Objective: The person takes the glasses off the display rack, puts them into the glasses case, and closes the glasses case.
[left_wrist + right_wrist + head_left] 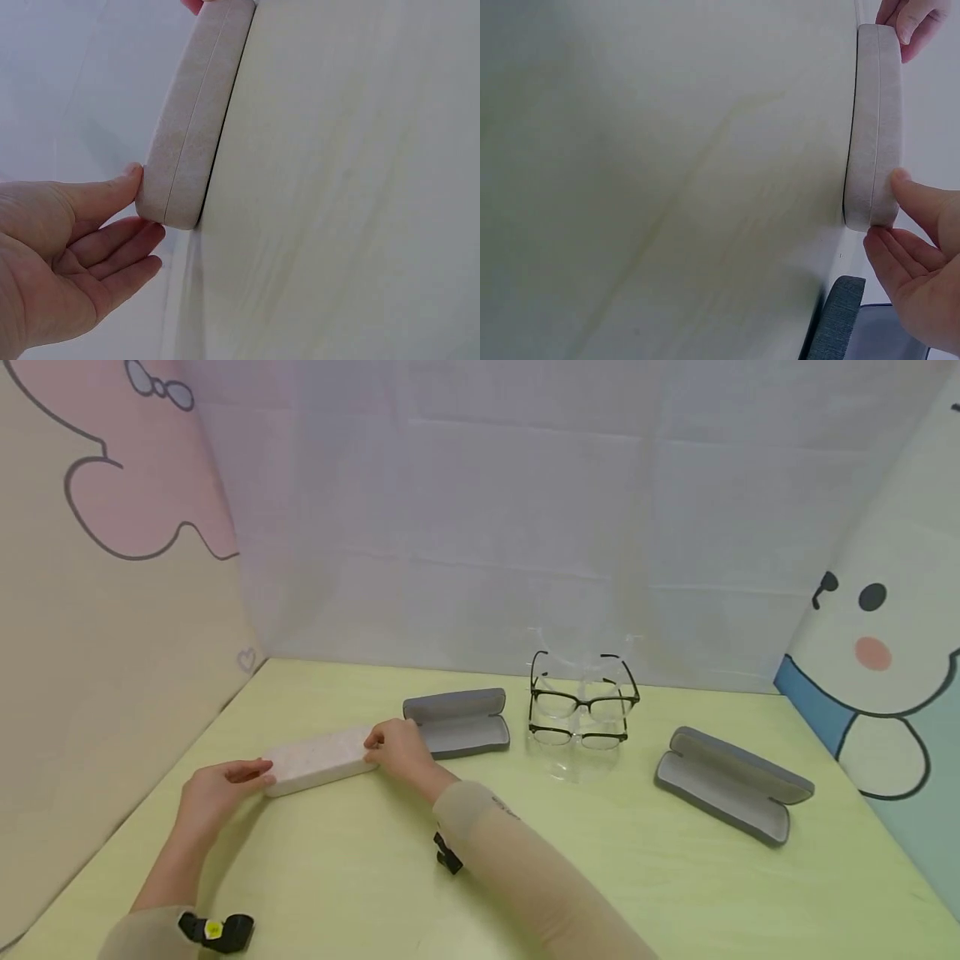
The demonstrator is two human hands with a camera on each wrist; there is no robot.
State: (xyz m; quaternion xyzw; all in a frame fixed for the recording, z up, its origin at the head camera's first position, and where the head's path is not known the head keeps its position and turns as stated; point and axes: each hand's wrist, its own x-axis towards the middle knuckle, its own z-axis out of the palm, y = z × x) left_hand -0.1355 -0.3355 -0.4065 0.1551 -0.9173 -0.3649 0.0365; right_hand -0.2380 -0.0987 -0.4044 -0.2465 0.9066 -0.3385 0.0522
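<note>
A closed, pale pinkish-white glasses case (318, 760) lies on the table at the left in the head view. Its seam runs along the side of the case (196, 112) in the left wrist view. My left hand (212, 795) holds the left end, thumb on the upper edge and fingertips against the end face. At the other end my right hand (405, 752) grips the case, its thumb on the lid and its fingers at the end, as the right wrist view shows of the hand (926, 262).
An open grey glasses case (461, 732) sits just beyond my right hand. Black-framed glasses (585, 703) rest one above another on a clear stand at the back. Another open grey case (731, 789) stands at the right. Printed cloth walls (480, 527) enclose the yellow-green table (360, 877).
</note>
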